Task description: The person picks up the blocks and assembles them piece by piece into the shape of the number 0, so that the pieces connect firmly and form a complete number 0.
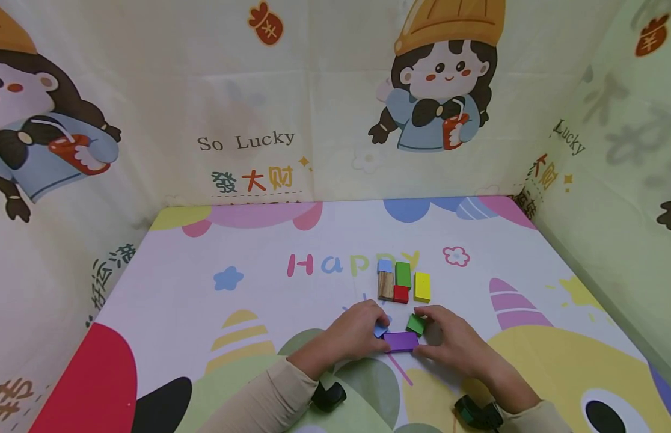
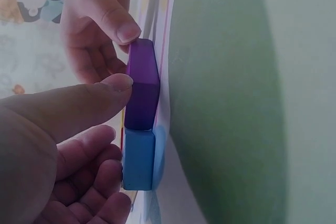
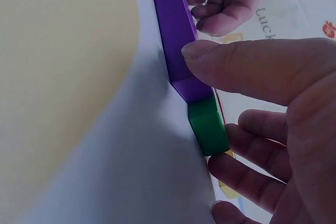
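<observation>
A purple block (image 1: 401, 342) lies on the table between both hands, its ends at the two thumbs. My left hand (image 1: 356, 331) holds its left end, and that hand's curled fingers are beside a small blue block (image 2: 138, 159). On the other side my right hand (image 1: 454, 344) holds the right end, with the thumb (image 3: 202, 51) on the purple face. A small green block (image 1: 415, 325) sits tilted behind that end, near the right fingers. The blue and green blocks adjoin opposite ends of the purple one. In the head view the left fingers partly cover the blue block.
Behind the hands stand a blue block (image 1: 385, 265), a wood-grain block (image 1: 385, 286), a green block (image 1: 403, 275), a red block (image 1: 401, 294) and, slightly apart, a yellow block (image 1: 422, 287). Printed cloth walls (image 1: 335, 108) border the patterned table (image 1: 178, 288).
</observation>
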